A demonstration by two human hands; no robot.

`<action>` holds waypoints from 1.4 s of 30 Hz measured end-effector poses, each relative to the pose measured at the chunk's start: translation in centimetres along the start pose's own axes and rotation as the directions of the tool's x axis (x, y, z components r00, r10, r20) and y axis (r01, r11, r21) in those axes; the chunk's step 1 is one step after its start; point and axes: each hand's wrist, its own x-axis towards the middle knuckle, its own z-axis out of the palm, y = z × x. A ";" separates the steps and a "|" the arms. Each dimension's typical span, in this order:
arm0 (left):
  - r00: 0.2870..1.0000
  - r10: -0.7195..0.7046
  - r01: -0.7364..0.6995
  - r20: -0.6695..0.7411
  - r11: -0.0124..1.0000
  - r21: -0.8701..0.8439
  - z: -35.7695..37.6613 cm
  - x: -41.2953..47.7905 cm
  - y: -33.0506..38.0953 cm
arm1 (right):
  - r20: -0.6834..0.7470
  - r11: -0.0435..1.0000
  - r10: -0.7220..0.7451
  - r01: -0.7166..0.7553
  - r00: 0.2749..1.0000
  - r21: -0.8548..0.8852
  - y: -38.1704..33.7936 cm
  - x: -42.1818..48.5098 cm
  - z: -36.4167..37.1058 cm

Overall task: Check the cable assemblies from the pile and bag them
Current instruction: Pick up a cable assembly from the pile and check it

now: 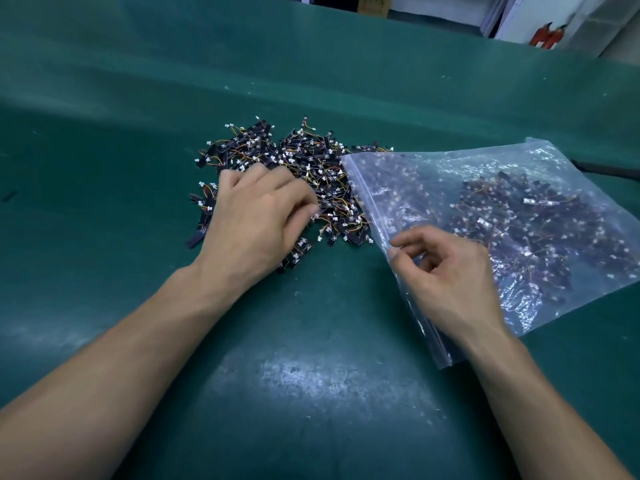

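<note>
A green mat (311,393) covers the whole worktable, scuffed and shiny near the person. Beyond its far edge stand white panels (540,12), a cardboard box (374,3) and two red canisters (550,36). The pile of cable assemblies (311,168), black strips with thin wires and white plugs, lies mid-table. The left hand (256,216) rests palm-down on the pile's near left side, fingers curled into the parts; whether it grips any I cannot tell. Just right, a clear plastic bag (450,174) lies flat, overlapping the pile's edge, with more assemblies (536,220) inside. The right hand (446,271) pinches the bag's open lip between thumb and forefinger.
</note>
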 end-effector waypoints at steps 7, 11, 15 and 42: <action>0.989 -0.066 0.051 -0.135 0.992 -0.114 -0.6 -0.3 0.2 | -0.004 0.997 -0.015 0.015 1.000 0.077 0.0 -0.1 0.1; 0.977 -0.002 -0.029 -0.215 0.989 -0.144 -0.8 -0.5 0.7 | 0.008 0.991 -0.043 0.042 0.999 0.130 -0.2 -0.3 0.3; 0.973 0.086 -0.139 -0.215 0.959 -0.247 -0.6 -1.0 1.7 | 0.035 0.983 -0.127 0.121 0.991 0.141 -0.6 -0.6 0.4; 0.999 -0.033 0.023 -0.010 0.858 -0.512 0.3 -1.9 3.2 | 0.040 0.921 -0.076 0.055 0.996 0.387 -1.4 -0.6 0.6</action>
